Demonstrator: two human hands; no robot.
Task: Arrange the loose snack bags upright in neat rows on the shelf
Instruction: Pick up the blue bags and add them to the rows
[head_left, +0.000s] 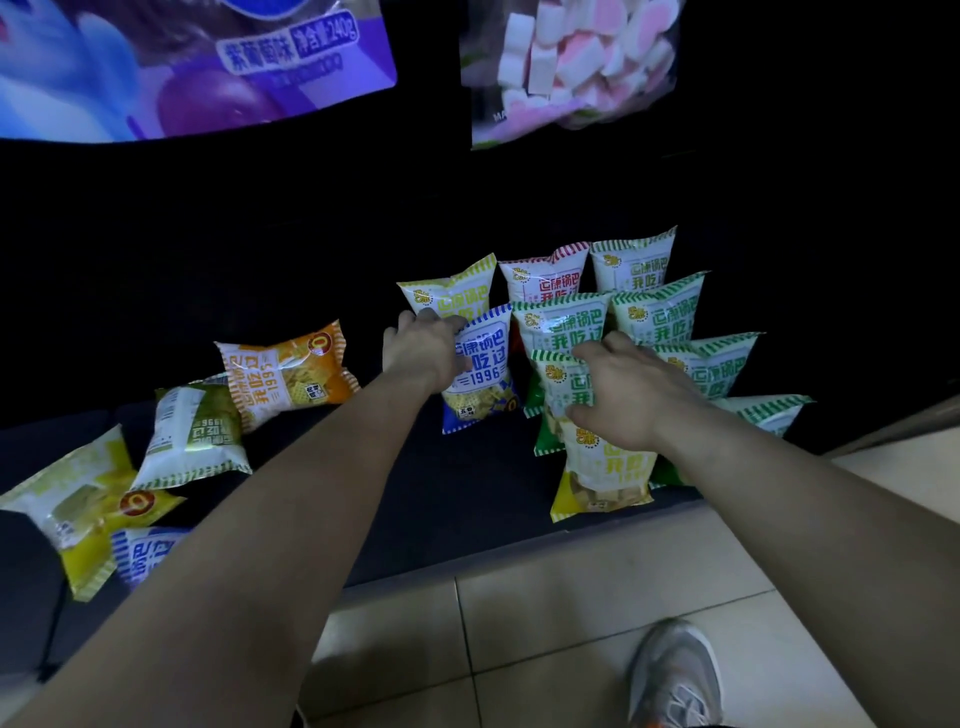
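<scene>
Several snack bags stand upright in rows at the right of the dark shelf (457, 499). My left hand (422, 347) grips the top left edge of an upright blue bag (483, 371). My right hand (626, 387) lies over a green bag (558, 325) and the yellow bag (605, 470) at the front, fingers spread; its grip is hidden. Loose bags lie flat to the left: an orange one (288, 376), a green one (195, 434), a yellow one (83, 506) and a blue one (143, 553) partly under my forearm.
On the shelf above hang a large purple bag (197, 62) and a clear bag of pink and white marshmallows (571, 62). Beige floor tiles (519, 639) run along the shelf's front edge. My grey shoe (675, 675) stands at the bottom right.
</scene>
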